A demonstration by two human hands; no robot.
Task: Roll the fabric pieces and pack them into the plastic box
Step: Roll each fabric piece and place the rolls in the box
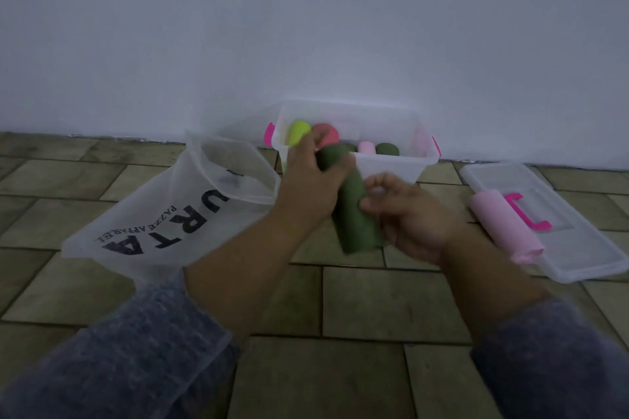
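A dark green fabric roll (354, 211) is held between both hands above the tiled floor, just in front of the clear plastic box (391, 160). My left hand (313, 180) grips its far end near the box rim. My right hand (405, 214) pinches its near side. Inside the box stand a yellow-green roll (299, 132), a coral roll (327, 134), a pale pink roll (367, 147) and another dark green roll (387, 148). A pink fabric roll (503, 226) lies on the box lid (575, 248) at the right.
A clear plastic bag with black lettering (163, 214) lies open on the floor at the left. The lid carries a pink handle (524, 211). The box has pink latches and stands against a pale wall (306, 27). Brown floor tiles (374, 303) spread toward me.
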